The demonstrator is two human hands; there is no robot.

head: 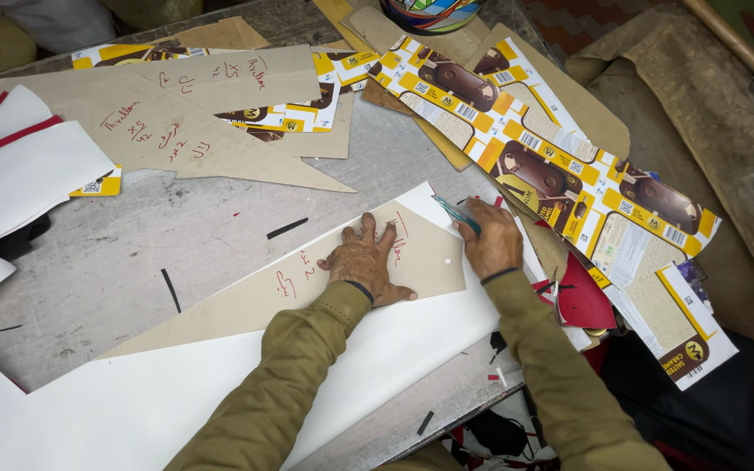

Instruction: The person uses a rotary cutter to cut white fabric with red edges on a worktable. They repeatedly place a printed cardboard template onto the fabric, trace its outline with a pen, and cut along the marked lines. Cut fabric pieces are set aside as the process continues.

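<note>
My left hand [366, 259] lies flat, fingers spread, pressing a long tan cardboard triangle pattern [246, 303] onto a large white sheet [167, 397]. My right hand [491, 240] is closed around a teal-handled cutting tool [455, 212], whose tip sits at the pattern's wide right end, near the white sheet's upper corner. The pattern carries red handwriting. Both sleeves are olive green.
More tan triangle patterns [176, 122] with red writing lie at the back left. Flattened yellow-and-brown printed cartons [560, 179] spread at the right. White pieces with red edging [19, 174] lie at the left. Black offcut strips [286, 228] dot the grey worktable [133, 253]. A red scrap [582, 301] lies by the table edge.
</note>
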